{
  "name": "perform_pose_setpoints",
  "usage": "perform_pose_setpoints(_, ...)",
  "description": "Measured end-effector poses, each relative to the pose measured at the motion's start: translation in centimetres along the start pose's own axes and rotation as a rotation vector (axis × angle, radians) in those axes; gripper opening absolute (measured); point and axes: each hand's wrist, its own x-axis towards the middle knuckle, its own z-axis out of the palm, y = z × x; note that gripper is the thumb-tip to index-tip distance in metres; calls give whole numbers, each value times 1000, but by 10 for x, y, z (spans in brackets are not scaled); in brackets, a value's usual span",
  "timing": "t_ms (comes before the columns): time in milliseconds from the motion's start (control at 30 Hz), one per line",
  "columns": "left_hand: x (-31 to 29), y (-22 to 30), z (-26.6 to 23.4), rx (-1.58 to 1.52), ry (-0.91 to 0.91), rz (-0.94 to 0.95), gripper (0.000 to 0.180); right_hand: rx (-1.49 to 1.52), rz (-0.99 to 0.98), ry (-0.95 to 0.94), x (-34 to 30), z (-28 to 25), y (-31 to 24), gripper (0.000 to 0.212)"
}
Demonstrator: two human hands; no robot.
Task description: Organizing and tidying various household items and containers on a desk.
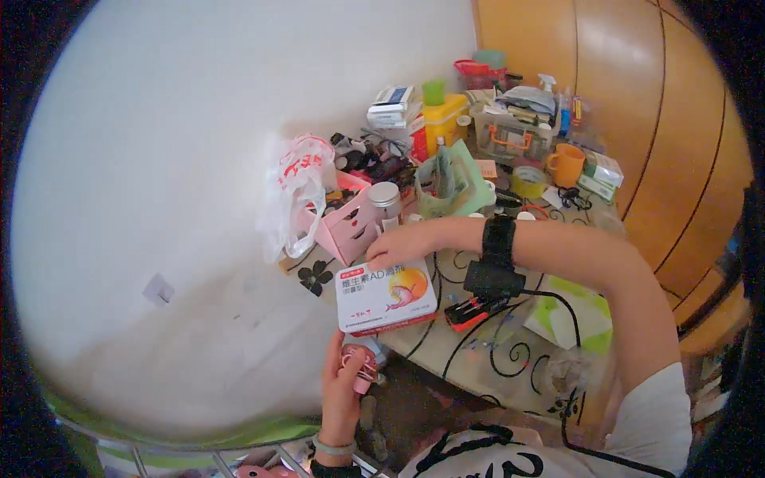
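Observation:
My right hand (401, 244) reaches across from the right, its bent fingers on the far edge of a white medicine box (370, 304) with a red side and an orange picture. The box is at the table's near left corner, tilted toward me. Below it, my left hand (341, 392) is closed around a small pink patterned thing (360, 365), whose kind I cannot make out. The left index fingertip comes up to the box's lower edge. A clear jar with a silver lid (384, 196) stands just beyond my right hand.
Behind the box stand a pink drawer organizer (351, 231) and a white plastic bag (299, 179). Farther back are a green holder (470, 185), an orange mug (565, 165) and a clear bin (510, 135). A red-and-black item (468, 312) lies near my right wrist, which wears a cabled black device (496, 271).

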Motion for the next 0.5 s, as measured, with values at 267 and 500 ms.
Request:
perform_pose_setpoints(267, 9, -3, 9, -59, -5, 13, 66, -307, 82, -125, -2, 0, -6, 60)
perform_pose_setpoints(500, 21, -3, 16, -45, 0, 1, 67, -120, -164, 55, -55, -62, -1, 44)
